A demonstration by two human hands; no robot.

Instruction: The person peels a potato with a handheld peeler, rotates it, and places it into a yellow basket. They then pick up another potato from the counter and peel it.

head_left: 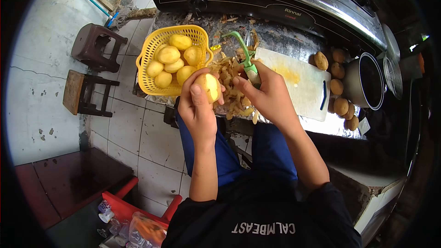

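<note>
Closed around a partly peeled potato (209, 87) is my left hand (198, 105), with a bare yellow strip showing on the potato. My right hand (266, 89) grips the handle of a green peeler (248, 64), its head pointing up and away from the potato. Brown and yellow peels (236, 103) lie in a heap beneath and between my hands. To the left stands a yellow basket (146, 59) holding several peeled potatoes (168, 54). A white cutting board (301, 85) with a yellow stain lies right of my right hand.
Several unpeeled potatoes (341, 106) lie right of the board, beside a metal pot (364, 81). A black stove (257, 4) runs along the back. Two stools (94, 47) stand on the tiled floor at left, and a red chair (133, 209) is at lower left.
</note>
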